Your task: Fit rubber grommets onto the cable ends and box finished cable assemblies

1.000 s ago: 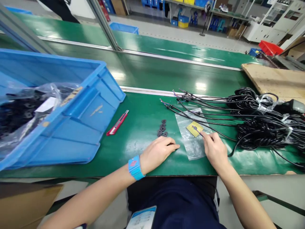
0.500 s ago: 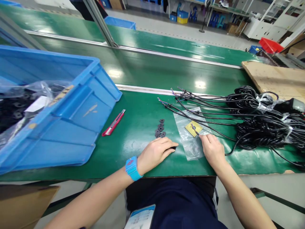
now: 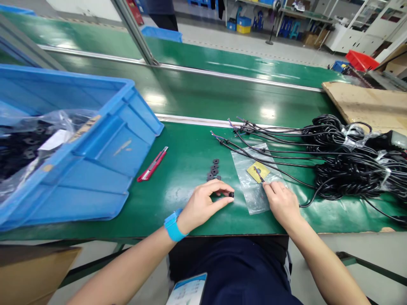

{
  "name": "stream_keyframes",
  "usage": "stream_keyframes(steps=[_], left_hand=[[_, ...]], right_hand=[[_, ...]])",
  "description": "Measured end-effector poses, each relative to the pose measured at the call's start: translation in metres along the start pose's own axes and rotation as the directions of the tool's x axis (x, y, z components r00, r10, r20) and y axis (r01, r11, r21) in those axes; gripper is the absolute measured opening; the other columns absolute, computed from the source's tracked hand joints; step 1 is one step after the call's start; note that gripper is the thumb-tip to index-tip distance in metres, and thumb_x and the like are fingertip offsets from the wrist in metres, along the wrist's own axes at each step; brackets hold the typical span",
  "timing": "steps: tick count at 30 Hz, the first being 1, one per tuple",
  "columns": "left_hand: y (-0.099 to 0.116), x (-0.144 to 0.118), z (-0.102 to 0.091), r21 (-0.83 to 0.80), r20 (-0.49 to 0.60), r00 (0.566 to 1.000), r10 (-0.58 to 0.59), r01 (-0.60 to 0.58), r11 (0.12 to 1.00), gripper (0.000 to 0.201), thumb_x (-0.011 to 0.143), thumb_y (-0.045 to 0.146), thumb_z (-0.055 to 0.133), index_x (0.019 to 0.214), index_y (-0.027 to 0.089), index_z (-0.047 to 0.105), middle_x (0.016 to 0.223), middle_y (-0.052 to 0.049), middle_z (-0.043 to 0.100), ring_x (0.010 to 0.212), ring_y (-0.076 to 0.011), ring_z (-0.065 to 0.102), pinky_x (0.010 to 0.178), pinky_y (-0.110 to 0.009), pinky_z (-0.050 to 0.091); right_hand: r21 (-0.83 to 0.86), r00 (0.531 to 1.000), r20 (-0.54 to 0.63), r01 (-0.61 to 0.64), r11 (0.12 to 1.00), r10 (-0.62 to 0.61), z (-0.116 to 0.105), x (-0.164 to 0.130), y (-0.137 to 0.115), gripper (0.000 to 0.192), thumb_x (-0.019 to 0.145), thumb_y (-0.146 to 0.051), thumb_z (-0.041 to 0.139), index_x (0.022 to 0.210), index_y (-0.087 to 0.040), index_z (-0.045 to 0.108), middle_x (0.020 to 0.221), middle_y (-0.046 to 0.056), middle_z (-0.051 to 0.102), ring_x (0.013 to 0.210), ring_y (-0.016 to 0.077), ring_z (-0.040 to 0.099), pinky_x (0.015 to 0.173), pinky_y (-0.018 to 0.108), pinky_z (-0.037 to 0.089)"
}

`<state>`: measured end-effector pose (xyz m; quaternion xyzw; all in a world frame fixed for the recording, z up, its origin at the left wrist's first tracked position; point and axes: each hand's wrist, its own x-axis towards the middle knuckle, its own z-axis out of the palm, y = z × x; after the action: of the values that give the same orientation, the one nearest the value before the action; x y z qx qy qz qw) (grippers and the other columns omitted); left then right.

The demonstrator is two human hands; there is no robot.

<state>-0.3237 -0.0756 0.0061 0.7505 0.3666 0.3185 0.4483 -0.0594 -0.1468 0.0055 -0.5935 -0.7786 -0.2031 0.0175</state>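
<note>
My left hand (image 3: pixel 203 201), with a blue band at the wrist, pinches a small black part (image 3: pixel 231 195) between thumb and fingertips. Just beyond it lie several dark grey notched pieces (image 3: pixel 214 171) on the green surface. My right hand (image 3: pixel 281 201) grips a black cable (image 3: pixel 262 179) near its stripped end, where thin wires show. That end lies over a yellow square piece (image 3: pixel 256 173) with a grey round centre. Under the square is a clear plastic bag (image 3: pixel 252 199). Several other black cables (image 3: pixel 270 151) with small black parts near their wire ends cross the bag's far side.
A large blue bin (image 3: pixel 104 165) with black parts in plastic stands at the left. Beside it lies a red utility knife (image 3: pixel 153 165). Coiled black cables (image 3: pixel 343 180) and a cardboard sheet (image 3: pixel 365 101) are at the right. A person (image 3: pixel 162 12) stands beyond the far belt.
My left hand has lifted and turned, with its fingers now more arched and the black part showing at the fingertips. My right hand has shifted slightly left with the cable.
</note>
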Motion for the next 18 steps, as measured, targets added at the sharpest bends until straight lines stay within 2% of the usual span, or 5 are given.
stream_keyframes(steps=[4,8,12,15,18], left_hand=[[-0.003,-0.001,0.004,-0.201,-0.003,0.992,-0.124,0.121,0.972,0.022,0.083,0.032,0.08,0.1,0.019,0.076,0.095,-0.006,0.074,0.085,-0.0169,0.069,0.081,-0.029,0.058],[-0.004,0.001,0.008,-0.497,0.042,0.961,-0.275,0.258,0.828,0.036,0.078,0.039,0.084,0.105,0.016,0.075,0.092,-0.008,0.076,0.084,-0.0181,0.072,0.077,-0.029,0.06],[0.001,0.002,0.009,-0.596,0.049,0.936,-0.348,0.307,0.742,0.043,0.073,0.042,0.089,0.104,0.016,0.075,0.089,-0.008,0.077,0.081,-0.0177,0.074,0.071,-0.026,0.06],[0.006,0.002,0.011,-0.634,0.032,0.924,-0.381,0.313,0.707,0.042,0.07,0.039,0.091,0.101,0.016,0.075,0.089,-0.007,0.077,0.084,-0.0167,0.074,0.075,-0.024,0.06],[0.013,0.001,0.012,-0.689,0.039,0.911,-0.409,0.321,0.649,0.041,0.068,0.038,0.093,0.098,0.017,0.076,0.085,-0.004,0.077,0.083,-0.0149,0.075,0.076,-0.02,0.059]], right_hand=[[-0.041,0.998,0.008,0.059,0.997,-0.059,-0.004,-0.001,0.002,0.024,0.098,-0.008,0.049,0.11,-0.013,0.069,0.085,0.006,0.066,0.08,0.0179,0.06,0.067,0.03,0.041],[-0.024,0.999,0.029,-0.023,0.999,0.024,0.003,-0.006,0.005,0.028,0.094,-0.004,0.051,0.116,-0.011,0.068,0.084,0.007,0.066,0.076,0.0183,0.062,0.064,0.03,0.041],[0.022,0.995,-0.006,-0.102,0.995,0.102,0.012,-0.006,0.009,0.027,0.093,-0.004,0.054,0.113,-0.011,0.07,0.08,0.006,0.066,0.067,0.0175,0.062,0.057,0.03,0.04],[0.167,0.979,-0.123,-0.14,0.976,0.162,0.007,-0.006,0.013,0.019,0.098,-0.013,0.056,0.111,-0.015,0.071,0.079,0.003,0.068,0.07,0.015,0.065,0.062,0.026,0.046],[0.429,0.927,-0.292,-0.091,0.899,0.234,-0.013,-0.012,0.016,0.019,0.097,-0.014,0.063,0.114,-0.017,0.07,0.086,0.002,0.071,0.078,0.0119,0.068,0.074,0.022,0.053]])
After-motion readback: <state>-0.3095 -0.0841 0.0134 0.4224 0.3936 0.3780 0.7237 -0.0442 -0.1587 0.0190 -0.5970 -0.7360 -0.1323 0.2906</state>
